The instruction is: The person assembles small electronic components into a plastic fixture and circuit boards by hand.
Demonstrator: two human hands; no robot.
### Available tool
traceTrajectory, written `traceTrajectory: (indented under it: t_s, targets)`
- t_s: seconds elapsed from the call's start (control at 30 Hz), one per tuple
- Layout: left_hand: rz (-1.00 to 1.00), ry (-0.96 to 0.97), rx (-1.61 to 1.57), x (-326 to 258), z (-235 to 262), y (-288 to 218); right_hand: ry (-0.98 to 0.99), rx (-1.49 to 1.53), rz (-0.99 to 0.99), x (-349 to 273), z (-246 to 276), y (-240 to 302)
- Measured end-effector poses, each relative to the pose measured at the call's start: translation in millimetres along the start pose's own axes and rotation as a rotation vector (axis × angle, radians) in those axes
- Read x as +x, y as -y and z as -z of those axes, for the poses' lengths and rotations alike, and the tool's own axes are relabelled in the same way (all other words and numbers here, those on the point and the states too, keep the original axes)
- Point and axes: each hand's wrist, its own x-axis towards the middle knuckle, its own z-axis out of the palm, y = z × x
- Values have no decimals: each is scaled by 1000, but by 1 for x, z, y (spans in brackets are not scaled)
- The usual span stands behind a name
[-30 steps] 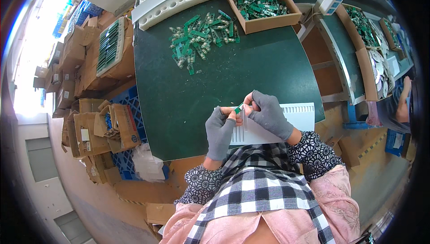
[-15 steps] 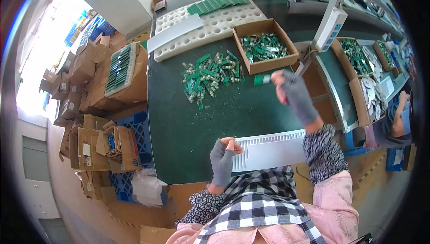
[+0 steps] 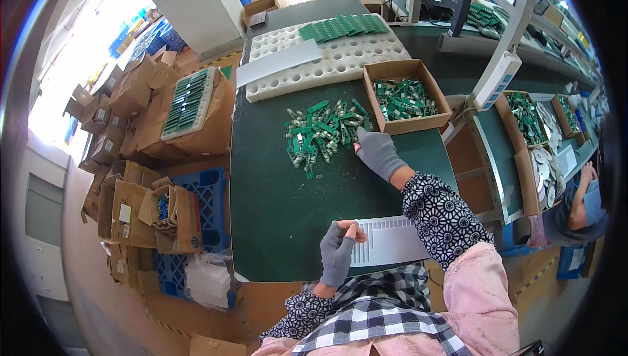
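My left hand [image 3: 338, 252], in a grey fingerless glove, is closed at the left end of a white slotted tray [image 3: 400, 246], thumb and forefinger pressed together at its edge. The tray lies along the table's near edge, partly behind my right sleeve. My right hand [image 3: 379, 153], gloved the same way, reaches to the right side of a loose pile of small green circuit boards with metal connectors [image 3: 320, 130]. Its fingers are bent downward at the pile, and the back of the hand hides whatever lies between them.
An open cardboard box [image 3: 407, 126] of similar boards stands right of the pile. Behind it lies a white foam tray [image 3: 275, 86] bearing a white strip [image 3: 280, 63] and green panels [image 3: 343, 27]. A metal post [image 3: 500, 71] rises at right. Another person's arm [image 3: 579, 196] shows far right.
My right hand has moved left from below the cardboard box to the pile. The green board seen at its fingers before no longer shows. My left hand stays at the tray; the whole view has shifted.
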Motion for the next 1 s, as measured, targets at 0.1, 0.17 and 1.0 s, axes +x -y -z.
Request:
traceTrajectory:
  t_s: [0.1, 0.17, 1.0]
  targets:
    - [-3, 14, 9, -2, 3, 1, -63, 20, 38, -6, -3, -4]
    - [-3, 16, -4, -3, 5, 2, -118, 69, 56, -15, -1, -10]
    - [103, 39, 65, -3, 4, -1, 296, 864, 34, -142, 83, -16]
